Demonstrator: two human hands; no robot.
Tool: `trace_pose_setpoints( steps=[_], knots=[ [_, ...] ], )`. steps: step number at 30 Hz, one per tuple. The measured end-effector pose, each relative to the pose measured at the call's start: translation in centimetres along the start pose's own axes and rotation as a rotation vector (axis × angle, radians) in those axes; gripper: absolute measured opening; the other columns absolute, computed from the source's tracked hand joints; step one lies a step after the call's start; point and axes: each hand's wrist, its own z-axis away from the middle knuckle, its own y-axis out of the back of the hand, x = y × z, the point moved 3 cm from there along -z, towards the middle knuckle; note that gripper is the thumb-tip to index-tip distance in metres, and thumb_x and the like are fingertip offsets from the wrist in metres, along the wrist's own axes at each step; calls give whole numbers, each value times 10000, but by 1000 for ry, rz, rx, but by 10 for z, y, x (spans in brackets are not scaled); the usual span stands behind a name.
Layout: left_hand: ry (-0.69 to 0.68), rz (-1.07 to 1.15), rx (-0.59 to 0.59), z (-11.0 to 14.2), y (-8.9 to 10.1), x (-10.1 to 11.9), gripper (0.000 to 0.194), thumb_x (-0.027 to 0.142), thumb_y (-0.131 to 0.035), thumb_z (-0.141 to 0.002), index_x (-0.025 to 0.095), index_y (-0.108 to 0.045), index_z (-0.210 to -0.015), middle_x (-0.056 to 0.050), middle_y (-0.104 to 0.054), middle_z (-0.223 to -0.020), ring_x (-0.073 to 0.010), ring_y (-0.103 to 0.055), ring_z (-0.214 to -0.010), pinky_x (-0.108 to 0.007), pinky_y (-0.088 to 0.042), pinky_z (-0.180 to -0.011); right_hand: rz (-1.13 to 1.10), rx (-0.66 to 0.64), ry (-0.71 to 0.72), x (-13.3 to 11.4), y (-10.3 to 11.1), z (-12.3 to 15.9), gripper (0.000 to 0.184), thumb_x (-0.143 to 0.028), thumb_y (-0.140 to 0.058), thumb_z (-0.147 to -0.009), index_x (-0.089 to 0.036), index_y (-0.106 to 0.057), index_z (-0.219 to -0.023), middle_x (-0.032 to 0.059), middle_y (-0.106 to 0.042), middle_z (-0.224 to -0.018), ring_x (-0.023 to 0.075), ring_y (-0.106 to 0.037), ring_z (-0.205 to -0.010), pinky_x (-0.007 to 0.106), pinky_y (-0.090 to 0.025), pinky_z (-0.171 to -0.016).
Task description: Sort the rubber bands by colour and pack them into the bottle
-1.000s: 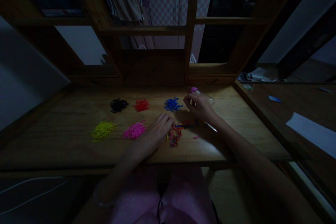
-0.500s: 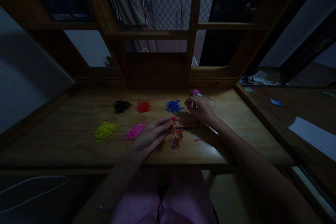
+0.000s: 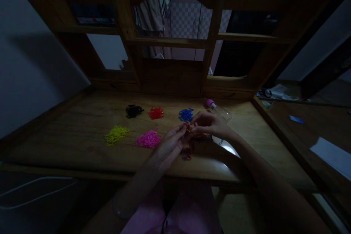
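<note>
Pinching, seemingly, one thin loop (image 3: 188, 127) | left hand (image 3: 172, 142) and right hand (image 3: 210, 124) fingertips closed | mixed rubbery loops (image 3: 188, 150) beneath

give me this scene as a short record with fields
surface: wooden desk
left hand: fingertips meet the right hand over a small red band
right hand: pinching at the same band
under the hands: mixed pile
sorted piles: black, red, blue, yellow, pink
behind the right hand: clear bottle, lying down, pink cap
</note>
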Motion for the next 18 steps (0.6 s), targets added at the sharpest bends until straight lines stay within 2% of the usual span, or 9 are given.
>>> trace_pose_setpoints(
  steps=[3, 7, 10, 14, 16, 18],
  knots=[
    [-19, -36, -27, -4, -3, -6, 62, 76, -647, -848, 89, -695, -885, -72, -690, -904, -104, -651, -760, -187, -541, -744, 4, -48, -19, 0, -5, 1, 312, -407, -802, -733, -176, -659, -886, -5, -607, -765, 117, -547, -664, 242, -441, -596],
    [-66, -9, -44, -11, -4, -10, 83, 93, -619, -871, 86, -700, -853, -66, -681, -844, -101, -633, -727, -182, -524, -698, 85, -50, -8, 3, -5, 2, 307, -405, -804, -733, -177, -670, -889, -11, -602, -748, 114, -528, -642, 239, -425, -578],
    [-95, 28, -60, -14, -4, -13, 75, 108, -628, -874, 86, -699, -862, -66, -680, -846, -106, -635, -756, -187, -520, -727, 168, -20, 21, 3, -5, 2, 285, -406, -785, -759, -178, -694, -904, 6, -627, -783, 124, -544, -662, 249, -428, -591],
    [-110, 35, -100, -13, -5, -17, 81, 136, -637, -881, 77, -692, -869, -84, -681, -891, -133, -649, -855, -233, -518, -856, 193, 56, 50, 1, -3, 0, 235, -404, -751, -794, -176, -724, -846, 37, -663, -814, 153, -598, -729, 272, -454, -629],
    [-124, 23, -63, -13, -3, -11, 73, 137, -639, -876, 85, -686, -856, -79, -679, -898, -137, -651, -883, -259, -509, -911, 129, 100, 46, 0, 0, -1, 231, -397, -769, -772, -173, -722, -805, 41, -674, -814, 159, -616, -739, 286, -470, -657],
    [-200, -47, 7, -15, 4, 7, 60, 158, -652, -863, 109, -676, -839, -59, -676, -891, -132, -651, -874, -277, -514, -914, 54, 178, 19, -1, 5, -1, 232, -386, -796, -738, -172, -711, -764, 31, -668, -782, 145, -606, -702, 283, -467, -648]
  ],
)
